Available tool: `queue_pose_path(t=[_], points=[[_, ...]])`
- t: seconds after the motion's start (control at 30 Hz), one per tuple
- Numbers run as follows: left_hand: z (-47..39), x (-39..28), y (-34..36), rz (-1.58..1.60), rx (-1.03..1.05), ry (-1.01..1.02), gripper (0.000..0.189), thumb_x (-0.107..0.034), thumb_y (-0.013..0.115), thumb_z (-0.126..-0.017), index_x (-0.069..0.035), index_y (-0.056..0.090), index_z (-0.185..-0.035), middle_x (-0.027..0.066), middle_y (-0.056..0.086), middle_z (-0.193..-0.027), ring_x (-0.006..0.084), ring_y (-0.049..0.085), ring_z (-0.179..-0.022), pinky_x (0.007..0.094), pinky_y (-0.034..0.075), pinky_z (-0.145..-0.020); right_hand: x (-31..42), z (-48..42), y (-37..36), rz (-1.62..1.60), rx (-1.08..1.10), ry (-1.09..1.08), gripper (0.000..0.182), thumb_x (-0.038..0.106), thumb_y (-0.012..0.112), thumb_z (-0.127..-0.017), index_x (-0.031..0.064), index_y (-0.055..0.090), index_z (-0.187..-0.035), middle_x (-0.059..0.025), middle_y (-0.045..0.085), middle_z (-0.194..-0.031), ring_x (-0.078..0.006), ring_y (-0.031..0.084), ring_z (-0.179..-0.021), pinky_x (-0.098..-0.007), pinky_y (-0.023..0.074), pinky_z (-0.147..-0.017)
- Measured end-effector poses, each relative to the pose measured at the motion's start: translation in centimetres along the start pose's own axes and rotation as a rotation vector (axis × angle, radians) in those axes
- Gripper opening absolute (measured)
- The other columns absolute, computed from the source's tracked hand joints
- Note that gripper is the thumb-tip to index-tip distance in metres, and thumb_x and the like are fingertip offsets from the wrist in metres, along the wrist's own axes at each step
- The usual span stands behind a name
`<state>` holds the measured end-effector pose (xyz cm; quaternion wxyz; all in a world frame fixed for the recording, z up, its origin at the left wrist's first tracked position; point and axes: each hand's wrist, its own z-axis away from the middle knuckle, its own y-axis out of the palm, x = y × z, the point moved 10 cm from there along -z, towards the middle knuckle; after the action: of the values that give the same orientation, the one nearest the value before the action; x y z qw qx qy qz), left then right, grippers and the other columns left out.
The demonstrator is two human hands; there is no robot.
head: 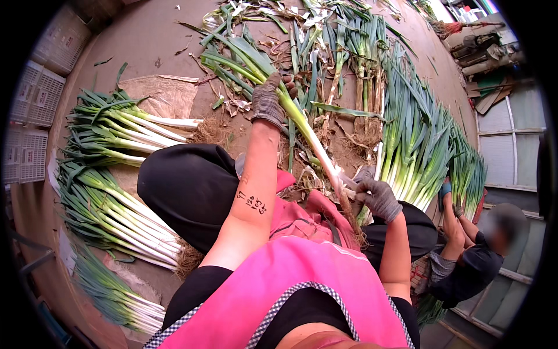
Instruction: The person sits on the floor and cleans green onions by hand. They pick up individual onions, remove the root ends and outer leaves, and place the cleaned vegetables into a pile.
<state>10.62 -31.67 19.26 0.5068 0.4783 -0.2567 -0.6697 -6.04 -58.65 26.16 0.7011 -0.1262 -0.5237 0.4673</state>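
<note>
My left hand [268,99], in a grey knit glove, is closed around the green upper part of a large Welsh onion [313,138]. The stalk slants down to the right across my lap, its leaves fanning out past the fist. At its white lower end hang brown roots [356,220], over the pink apron [305,257]. My right hand [380,200], gloved too, pinches a pale strip of outer skin [347,179] standing off the stalk just above the roots. Beyond that hand, a thick row of Welsh onions [407,144] leans with its white ends towards me.
Trimmed Welsh onions lie at left in an upper pile [130,126], a middle pile [126,218] and a lower pile [126,301]. Peeled leaves and skins [311,56] litter the floor ahead. Plastic crates [37,96] line the left wall. A co-worker [466,270] sits at right.
</note>
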Motion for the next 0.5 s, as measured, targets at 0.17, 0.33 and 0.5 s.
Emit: queue_pose_path(t=[0.17,0.33,0.5], points=[[-1.1,2.8,-0.4,0.038,-0.046,0.001,0.019,-0.013,0.058,-0.081,0.004,0.050,-0.082,0.0098,0.054,-0.065,0.0177,0.053,-0.049,0.0274,0.051,-0.046,-6.3,5.2,3.6,-0.314,-0.189,0.122,0.048,0.027,0.066,-0.073,0.0047,0.050,-0.113,-0.0120,0.060,-0.086,-0.0195,0.059,-0.077,-0.0311,0.0463,-0.071],[-1.2,-0.9,-1.4,-0.042,-0.104,0.149,0.022,-0.018,0.062,-0.079,0.001,0.051,-0.076,0.0060,0.051,-0.058,0.0151,0.050,-0.045,0.0248,0.045,-0.041,-2.1,2.6,6.4,0.094,-0.385,-0.029,0.040,0.028,0.060,-0.075,0.0091,0.053,-0.110,-0.0180,0.059,-0.092,-0.0327,0.057,-0.086,-0.0389,0.0452,-0.072],[0.7,1.2,0.2,-0.163,-0.149,0.084,0.020,-0.017,0.064,-0.078,-0.006,0.048,-0.072,0.0016,0.049,-0.056,0.0108,0.045,-0.039,0.0238,0.038,-0.035,-2.9,2.5,4.7,-0.216,-0.508,-0.096,0.029,0.022,0.055,-0.081,0.0054,0.055,-0.105,-0.0115,0.059,-0.083,-0.0263,0.057,-0.075,-0.0332,0.0452,-0.067]])
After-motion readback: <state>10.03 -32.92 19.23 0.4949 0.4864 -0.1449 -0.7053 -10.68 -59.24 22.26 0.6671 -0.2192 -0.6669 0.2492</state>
